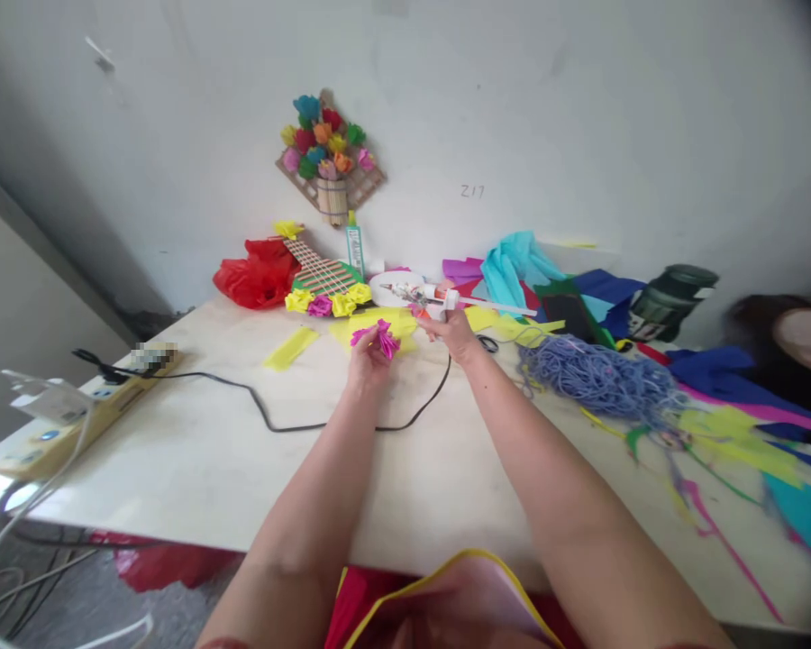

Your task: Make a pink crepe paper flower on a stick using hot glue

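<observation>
My left hand (370, 361) is closed on a magenta paper flower (387, 337), held above the table in front of me. To its right, my right hand (454, 335) grips a white and orange hot glue gun (439, 305) with its nozzle pointing left, above the flower. A long white glue stick (500, 306) sticks out of the gun's back. Behind the hands lies a green piece (316, 270) covered with thin sticks, edged with yellow and magenta paper flowers. Yellow crepe paper (338, 330) lies under and around the flower.
A power strip (101, 415) with plugs sits at the left; a black cord (270, 425) runs from it across the table. Blue-purple yarn (595, 374), coloured paper scraps and a dark green jar (676, 302) are on the right. A stick basket of paper flowers (331, 200) hangs on the wall.
</observation>
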`<state>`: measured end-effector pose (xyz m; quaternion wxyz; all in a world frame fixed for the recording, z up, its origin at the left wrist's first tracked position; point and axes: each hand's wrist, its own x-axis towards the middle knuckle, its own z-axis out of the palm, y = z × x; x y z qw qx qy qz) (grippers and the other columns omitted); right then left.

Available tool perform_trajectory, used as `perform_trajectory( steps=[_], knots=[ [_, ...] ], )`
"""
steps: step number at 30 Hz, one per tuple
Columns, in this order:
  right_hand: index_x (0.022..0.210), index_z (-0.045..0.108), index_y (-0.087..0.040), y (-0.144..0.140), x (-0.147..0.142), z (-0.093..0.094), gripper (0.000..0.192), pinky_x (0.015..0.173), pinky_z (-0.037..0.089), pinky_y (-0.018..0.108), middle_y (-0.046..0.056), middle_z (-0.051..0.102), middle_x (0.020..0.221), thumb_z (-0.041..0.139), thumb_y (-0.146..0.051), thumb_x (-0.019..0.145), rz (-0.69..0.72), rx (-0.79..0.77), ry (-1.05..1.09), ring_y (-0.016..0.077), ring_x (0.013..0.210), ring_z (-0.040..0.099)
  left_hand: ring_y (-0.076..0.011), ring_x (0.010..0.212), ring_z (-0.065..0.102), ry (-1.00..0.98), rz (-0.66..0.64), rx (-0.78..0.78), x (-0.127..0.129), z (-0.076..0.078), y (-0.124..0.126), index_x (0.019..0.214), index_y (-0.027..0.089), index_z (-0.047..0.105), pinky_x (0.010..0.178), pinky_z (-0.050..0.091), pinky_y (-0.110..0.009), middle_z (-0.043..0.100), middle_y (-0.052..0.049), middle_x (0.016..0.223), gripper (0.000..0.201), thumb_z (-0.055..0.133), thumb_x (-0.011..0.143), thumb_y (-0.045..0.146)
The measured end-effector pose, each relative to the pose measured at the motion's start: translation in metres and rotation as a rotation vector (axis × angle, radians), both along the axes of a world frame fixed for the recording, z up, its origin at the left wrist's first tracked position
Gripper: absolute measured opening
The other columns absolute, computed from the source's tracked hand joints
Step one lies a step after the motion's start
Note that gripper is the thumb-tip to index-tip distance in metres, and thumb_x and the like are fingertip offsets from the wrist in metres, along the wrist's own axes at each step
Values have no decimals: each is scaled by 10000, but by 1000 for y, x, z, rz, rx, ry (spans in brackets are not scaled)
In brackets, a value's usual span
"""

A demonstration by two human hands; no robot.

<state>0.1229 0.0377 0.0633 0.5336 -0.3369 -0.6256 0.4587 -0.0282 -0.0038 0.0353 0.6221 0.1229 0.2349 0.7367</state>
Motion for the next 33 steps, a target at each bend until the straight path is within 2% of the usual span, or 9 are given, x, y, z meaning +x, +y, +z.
perform_trajectory(
  steps=[5,10,15,21,33],
  knots=[
    [584,541,-166,-20,19,-6,317,420,341,236,-51,455,445,734,-416,565,67,-17,-45,71,411,388,-112,532,611,109,-100,0,2,-9,0,691,140,616,704,546,-308,648,-17,586,61,597,748,150],
    [640,560,-159,-25,29,-14,321,381,322,229,-44,484,480,727,-430,596,120,-71,-6,65,388,394,-109,544,616,101,-125,12,1,-13,1,689,134,614,723,550,-318,646,-22,584,120,554,789,163],
    [688,595,-143,-21,37,-23,351,353,309,223,-20,544,516,715,-462,604,156,-103,-115,68,377,415,-120,539,618,91,-94,6,3,-12,2,725,132,622,705,553,-329,652,-22,598,103,552,795,159],
    [661,577,-150,-22,42,-23,345,343,292,230,-15,566,533,678,-479,652,154,-83,-149,58,336,393,-116,532,612,89,-57,-3,3,-11,6,721,134,612,722,547,-325,649,-28,602,105,582,799,199],
    [670,574,-153,-20,43,-28,333,357,285,237,2,610,586,653,-476,668,187,-80,-209,51,321,374,-118,501,595,212,-11,-19,6,-13,9,695,131,604,671,556,-308,619,-20,565,140,653,763,244]
  ],
)
